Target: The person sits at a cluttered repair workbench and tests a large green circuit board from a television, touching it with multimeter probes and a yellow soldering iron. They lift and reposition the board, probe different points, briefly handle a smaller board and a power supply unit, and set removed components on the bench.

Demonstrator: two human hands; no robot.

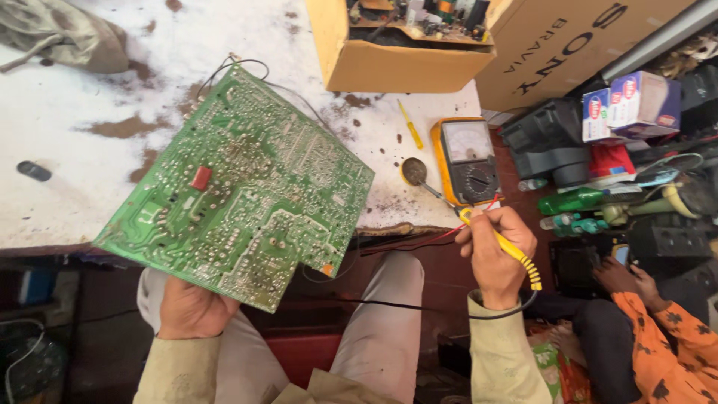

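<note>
Hands raised, left (191, 308) gripping circuit board (243, 191)

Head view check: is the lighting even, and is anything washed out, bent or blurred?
Head view: daylight washes out the white worn tabletop at upper left; under-bench area is dark; wide-angle lens bows the bench edge; green solder-side circuit board in the left hand is sharp; right hand with the yellow-handled soldering iron is also in focus.

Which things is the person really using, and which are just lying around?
In use: green circuit board in left hand; yellow soldering iron in right hand.
Lying about: yellow meter, small yellow screwdriver, cardboard box, grey cloth.
</note>
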